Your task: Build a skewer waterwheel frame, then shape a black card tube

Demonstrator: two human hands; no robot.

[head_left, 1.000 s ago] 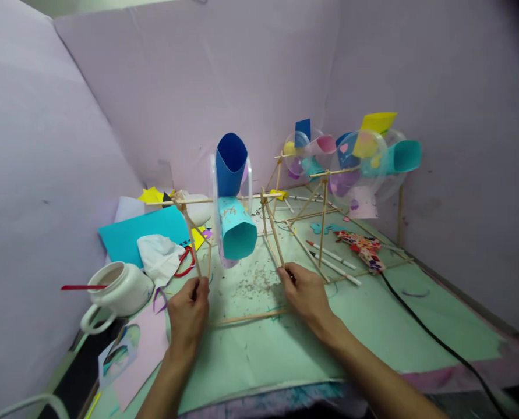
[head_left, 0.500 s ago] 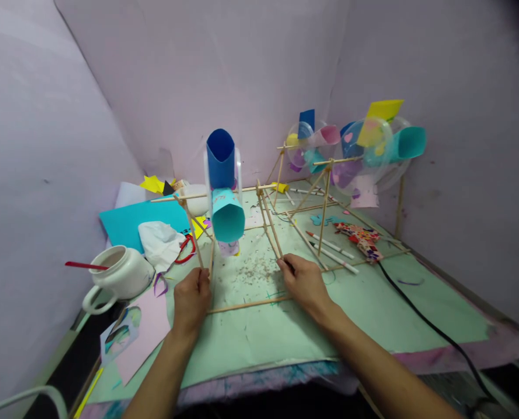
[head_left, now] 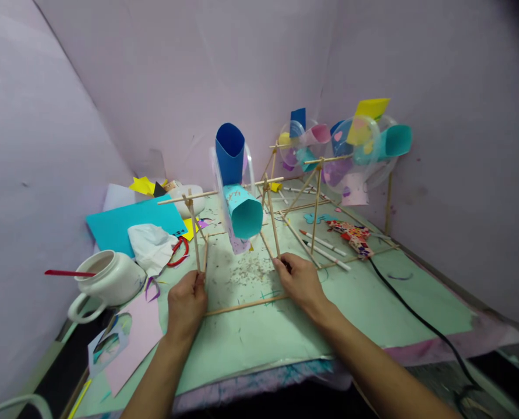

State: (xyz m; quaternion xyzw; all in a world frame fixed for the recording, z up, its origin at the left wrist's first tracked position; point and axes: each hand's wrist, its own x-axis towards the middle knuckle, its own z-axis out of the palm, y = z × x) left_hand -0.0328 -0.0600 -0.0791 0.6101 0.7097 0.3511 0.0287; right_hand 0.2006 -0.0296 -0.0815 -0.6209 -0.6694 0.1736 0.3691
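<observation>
Frame w/ wheel is mid-table betw. the hands: L hand fingers closed on L legs low down, R hand fingers pinching R leg nr its foot. Prob. v. light, sticks stiff but joints likely wobbly & paper tubes easily crushed, so best held low, clear of wheel. Table is green-covered w/ crumbs, mug to L, other wheels to R, pale walls round back & sides.

Left hand pinches; right hand likewise; forearms slant inward.
</observation>
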